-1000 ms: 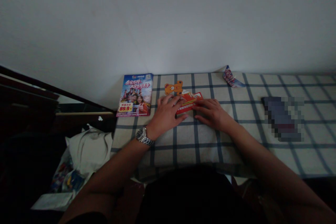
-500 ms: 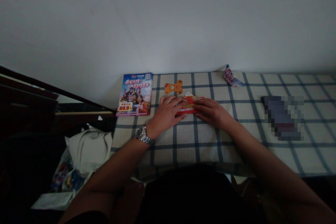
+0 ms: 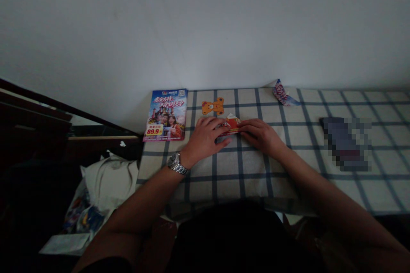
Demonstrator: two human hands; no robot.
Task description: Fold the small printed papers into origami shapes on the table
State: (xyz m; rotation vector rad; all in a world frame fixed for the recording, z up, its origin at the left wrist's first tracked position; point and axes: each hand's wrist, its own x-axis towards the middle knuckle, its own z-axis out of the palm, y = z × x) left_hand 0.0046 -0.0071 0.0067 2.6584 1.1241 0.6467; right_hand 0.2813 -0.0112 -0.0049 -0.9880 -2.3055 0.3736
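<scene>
A small red printed paper (image 3: 232, 123) lies folded on the checked tablecloth (image 3: 288, 153). My left hand (image 3: 206, 137) presses on its left part, fingers laid flat and close together. My right hand (image 3: 260, 134) holds down its right edge with the fingertips. A silver watch (image 3: 176, 164) sits on my left wrist. Just beyond the paper lies an orange bear-shaped cutout (image 3: 212, 106).
A colourful flyer (image 3: 165, 114) hangs over the table's left end. A folded patterned paper (image 3: 283, 94) rests against the wall. A dark blurred object (image 3: 347, 143) lies at the right. Bags and cloth (image 3: 105, 181) sit on the floor at the left.
The red paper has been folded smaller under my hands; its right part, spread out a second ago, is now tucked in. Both hands closed in a little on it.
</scene>
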